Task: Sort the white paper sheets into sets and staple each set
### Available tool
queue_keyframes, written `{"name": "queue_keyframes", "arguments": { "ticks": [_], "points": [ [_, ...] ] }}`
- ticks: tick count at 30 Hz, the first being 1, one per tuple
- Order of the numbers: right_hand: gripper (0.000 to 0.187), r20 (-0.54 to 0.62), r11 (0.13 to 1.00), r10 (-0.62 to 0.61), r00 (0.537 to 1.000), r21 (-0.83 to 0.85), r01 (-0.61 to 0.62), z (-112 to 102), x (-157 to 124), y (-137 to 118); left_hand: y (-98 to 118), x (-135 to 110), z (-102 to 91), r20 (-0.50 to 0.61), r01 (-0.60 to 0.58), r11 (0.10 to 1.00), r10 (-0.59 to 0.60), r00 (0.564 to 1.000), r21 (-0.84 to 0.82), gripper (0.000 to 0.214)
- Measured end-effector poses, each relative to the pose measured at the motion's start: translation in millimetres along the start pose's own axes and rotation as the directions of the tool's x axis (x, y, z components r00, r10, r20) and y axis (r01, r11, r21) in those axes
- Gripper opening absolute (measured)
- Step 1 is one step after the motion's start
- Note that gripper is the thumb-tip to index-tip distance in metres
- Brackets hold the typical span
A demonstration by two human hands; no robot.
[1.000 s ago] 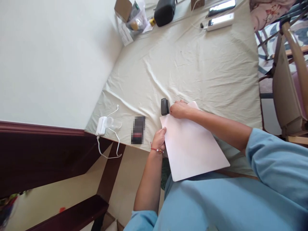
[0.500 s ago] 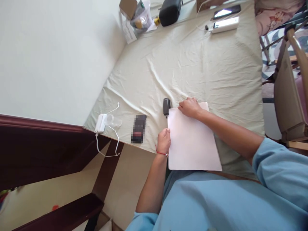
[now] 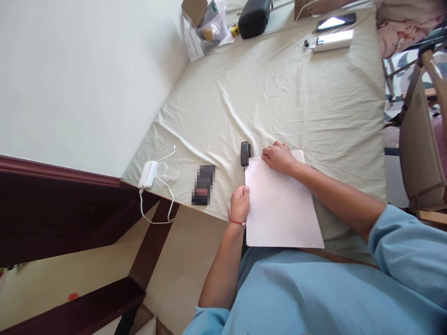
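A white sheet of paper (image 3: 279, 204) lies at the near edge of the table, on a beige cloth (image 3: 296, 102). My left hand (image 3: 240, 203), a red bracelet at its wrist, pinches the paper's left edge. My right hand (image 3: 279, 157) rests with curled fingers on the paper's far edge. A small black stapler (image 3: 245, 153) lies on the cloth just left of the paper's far left corner, a short way from my right hand.
A white charger with a cable (image 3: 147, 174) and a dark blurred object (image 3: 203, 184) lie at the left near edge. At the far end are a black pouch (image 3: 254, 17), a box with a bag (image 3: 204, 23), a phone (image 3: 335, 22) and a white power bank (image 3: 333, 40). A chair (image 3: 419, 139) stands at the right.
My right hand has left the stapler and slid right along the paper's far edge. The paper has turned square to the table edge. The stapler now lies free beside its corner.
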State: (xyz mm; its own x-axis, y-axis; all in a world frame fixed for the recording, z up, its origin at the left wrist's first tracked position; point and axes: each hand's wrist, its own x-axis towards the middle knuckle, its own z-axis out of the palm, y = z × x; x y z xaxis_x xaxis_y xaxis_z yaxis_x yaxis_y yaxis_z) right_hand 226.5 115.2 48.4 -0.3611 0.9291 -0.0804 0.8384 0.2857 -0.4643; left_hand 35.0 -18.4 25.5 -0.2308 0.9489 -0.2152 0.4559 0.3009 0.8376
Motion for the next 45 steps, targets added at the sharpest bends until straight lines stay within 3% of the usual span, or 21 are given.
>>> {"name": "queue_keyframes", "arguments": {
  "ticks": [6,15,23,27,34,38,43,45],
  "points": [
    [0.035,-0.012,0.998,-0.058,0.998,0.015,0.058,8,-4,0,6,-4,1.0,-0.038,-0.073,0.989,0.078,0.996,0.127,0.018],
    [0.036,-0.030,0.997,-0.074,0.997,0.002,0.074,9,-8,-1,5,0,-1.0,-0.016,-0.075,0.980,0.079,0.997,0.186,0.036],
    [0.033,-0.075,0.986,-0.142,0.987,-0.101,0.134,-12,-19,57,-1,-1,-6.1,-0.056,-0.049,0.992,0.056,0.997,0.117,0.034],
    [0.036,-0.149,0.981,-0.175,0.973,-0.112,0.160,-12,-29,83,1,-1,-5.7,-0.044,-0.049,0.992,0.054,0.998,0.114,0.034],
    [0.035,-0.271,0.962,-0.196,0.942,0.134,0.239,-2,-41,106,1,2,-7.1,-0.005,-0.052,0.994,0.053,0.999,0.094,0.033],
    [0.035,-0.269,0.949,-0.178,0.946,0.207,0.238,-5,-44,109,0,2,-7.3,-0.017,-0.051,0.994,0.053,0.998,0.102,0.033],
    [0.038,-0.218,0.961,-0.118,0.969,0.220,0.167,-10,-45,104,6,1,-16.4,0.093,-0.051,0.990,0.039,0.995,0.129,0.030],
    [0.038,-0.209,0.964,-0.112,0.971,0.214,0.157,-10,-45,103,11,6,-21.9,0.089,-0.056,0.983,0.041,0.995,0.174,0.028]
  ]
}}
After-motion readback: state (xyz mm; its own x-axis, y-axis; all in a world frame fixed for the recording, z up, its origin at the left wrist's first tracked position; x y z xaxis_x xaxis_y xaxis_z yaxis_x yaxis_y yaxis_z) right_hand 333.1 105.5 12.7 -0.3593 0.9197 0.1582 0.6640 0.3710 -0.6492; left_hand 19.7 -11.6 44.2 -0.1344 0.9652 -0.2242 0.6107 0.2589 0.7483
